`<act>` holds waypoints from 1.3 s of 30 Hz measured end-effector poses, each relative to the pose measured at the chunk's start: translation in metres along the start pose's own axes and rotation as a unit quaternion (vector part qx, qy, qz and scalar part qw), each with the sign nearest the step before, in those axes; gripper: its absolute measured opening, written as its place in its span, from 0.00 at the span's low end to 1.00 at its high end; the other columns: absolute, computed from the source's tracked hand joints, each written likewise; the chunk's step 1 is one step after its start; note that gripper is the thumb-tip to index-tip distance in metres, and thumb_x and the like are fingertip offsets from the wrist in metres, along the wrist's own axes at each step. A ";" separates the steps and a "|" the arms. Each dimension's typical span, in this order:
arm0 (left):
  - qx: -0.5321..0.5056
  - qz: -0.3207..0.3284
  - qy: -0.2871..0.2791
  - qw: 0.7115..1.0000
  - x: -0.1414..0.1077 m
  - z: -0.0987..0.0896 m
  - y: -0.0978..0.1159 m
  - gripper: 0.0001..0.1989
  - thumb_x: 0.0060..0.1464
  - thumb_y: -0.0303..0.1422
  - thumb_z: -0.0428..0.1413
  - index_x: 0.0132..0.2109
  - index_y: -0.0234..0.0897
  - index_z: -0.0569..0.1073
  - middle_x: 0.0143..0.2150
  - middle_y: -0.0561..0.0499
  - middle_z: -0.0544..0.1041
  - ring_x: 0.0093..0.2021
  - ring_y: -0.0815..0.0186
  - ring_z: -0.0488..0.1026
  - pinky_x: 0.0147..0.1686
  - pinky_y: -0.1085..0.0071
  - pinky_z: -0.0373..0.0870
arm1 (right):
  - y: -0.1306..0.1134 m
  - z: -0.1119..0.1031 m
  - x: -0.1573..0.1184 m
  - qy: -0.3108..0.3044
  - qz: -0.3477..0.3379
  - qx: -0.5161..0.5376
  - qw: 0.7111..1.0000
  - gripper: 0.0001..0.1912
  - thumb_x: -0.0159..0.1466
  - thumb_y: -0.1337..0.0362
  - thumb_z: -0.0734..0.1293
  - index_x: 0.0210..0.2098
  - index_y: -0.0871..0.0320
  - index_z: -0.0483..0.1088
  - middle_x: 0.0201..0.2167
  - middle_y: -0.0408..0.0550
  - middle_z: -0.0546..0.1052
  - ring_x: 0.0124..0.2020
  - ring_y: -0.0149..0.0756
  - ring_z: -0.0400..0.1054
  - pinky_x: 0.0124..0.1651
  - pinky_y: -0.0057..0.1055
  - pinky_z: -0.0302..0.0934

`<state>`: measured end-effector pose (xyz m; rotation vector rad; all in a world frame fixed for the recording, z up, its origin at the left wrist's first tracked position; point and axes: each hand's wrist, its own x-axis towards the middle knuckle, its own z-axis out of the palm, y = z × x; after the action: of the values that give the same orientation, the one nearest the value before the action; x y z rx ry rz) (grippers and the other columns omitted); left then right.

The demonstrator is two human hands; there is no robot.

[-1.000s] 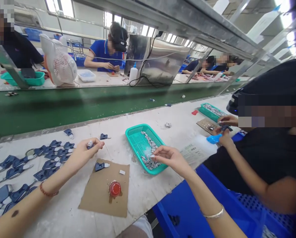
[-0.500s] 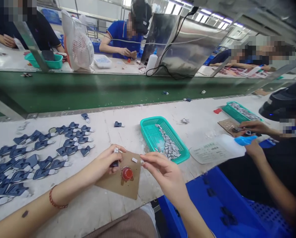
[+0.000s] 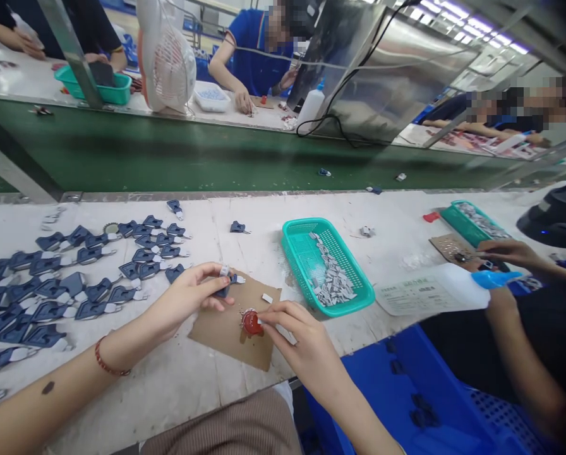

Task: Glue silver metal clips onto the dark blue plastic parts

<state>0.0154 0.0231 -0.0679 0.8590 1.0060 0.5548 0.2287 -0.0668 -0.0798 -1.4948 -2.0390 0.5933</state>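
My left hand is closed around a dark blue key-shaped piece, whose light metal clip end points right. A small pale band or piece sits at its index fingertip. My right hand pinches a small white piece at the rim of a red cap. The cap stands on a brown cardboard sheet, with a wet stain beside it. Another small white rectangular piece lies on the cardboard, just above my right fingertips.
Many dark blue pieces cover the table on the left. A green basket with small grey-white pieces stands beyond my right hand. At right, a co-worker's hand is by a white bottle with a blue nozzle. A blue bin sits below.
My right hand has moved down and left from the cardboard's edge to the red cap, bringing the small white piece to it. My left hand has turned the blue piece; the view has shifted.
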 end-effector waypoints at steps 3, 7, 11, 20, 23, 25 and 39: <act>-0.021 -0.024 0.014 0.999 -0.001 -0.002 0.002 0.10 0.61 0.33 0.55 0.47 0.35 0.75 0.50 0.45 0.76 0.37 0.68 0.78 0.39 0.73 0.75 | 0.000 0.002 0.000 0.000 -0.006 -0.006 1.000 0.09 0.68 0.70 0.63 0.40 0.56 0.76 0.36 0.50 0.76 0.39 0.38 0.71 0.42 0.36 0.68; -0.022 -0.027 -0.004 0.999 0.000 -0.002 0.000 0.11 0.63 0.35 0.53 0.46 0.35 0.77 0.48 0.45 0.79 0.38 0.69 0.79 0.34 0.78 0.74 | -0.003 -0.001 0.001 0.004 0.017 0.029 0.999 0.10 0.67 0.70 0.64 0.39 0.55 0.78 0.35 0.50 0.76 0.39 0.39 0.72 0.42 0.36 0.68; -0.065 -0.010 -0.034 0.997 -0.001 0.000 -0.004 0.10 0.63 0.34 0.53 0.41 0.34 0.76 0.46 0.45 0.80 0.35 0.70 0.79 0.26 0.81 0.71 | -0.007 -0.011 0.007 0.031 0.132 0.165 0.977 0.06 0.63 0.64 0.69 0.36 0.52 0.80 0.35 0.49 0.79 0.39 0.40 0.73 0.42 0.36 0.68; -0.130 -0.014 -0.118 0.984 -0.011 0.008 -0.001 0.11 0.62 0.30 0.55 0.49 0.33 0.76 0.56 0.42 0.78 0.44 0.63 0.81 0.38 0.77 0.79 | -0.012 -0.015 0.017 0.080 0.321 0.512 0.793 0.12 0.48 0.58 0.80 0.31 0.53 0.82 0.29 0.45 0.81 0.30 0.31 0.73 0.38 0.30 0.69; -0.165 -0.028 -0.130 0.977 -0.011 0.009 -0.001 0.12 0.63 0.29 0.54 0.51 0.31 0.75 0.54 0.39 0.79 0.46 0.59 0.81 0.39 0.75 0.79 | -0.013 -0.015 0.019 0.083 0.341 0.557 0.753 0.13 0.46 0.59 0.81 0.31 0.54 0.82 0.29 0.44 0.81 0.30 0.30 0.73 0.37 0.27 0.69; -0.179 -0.037 -0.133 0.974 -0.011 0.010 -0.001 0.12 0.63 0.29 0.54 0.50 0.31 0.76 0.53 0.39 0.80 0.46 0.59 0.81 0.38 0.75 0.80 | -0.014 -0.017 0.020 0.087 0.344 0.570 0.741 0.13 0.45 0.60 0.81 0.30 0.55 0.81 0.29 0.44 0.80 0.30 0.29 0.73 0.37 0.26 0.69; -0.096 0.000 -0.058 0.994 -0.012 0.020 -0.009 0.13 0.56 0.32 0.62 0.47 0.34 0.73 0.44 0.44 0.83 0.32 0.68 0.82 0.27 0.81 0.76 | -0.039 -0.014 0.031 0.119 0.305 0.540 0.776 0.11 0.49 0.58 0.80 0.30 0.53 0.81 0.32 0.44 0.82 0.37 0.35 0.77 0.44 0.31 0.72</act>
<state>0.0281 0.0022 -0.0642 0.7116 0.8313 0.5854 0.2020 -0.0477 -0.0388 -1.2924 -0.6370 1.4202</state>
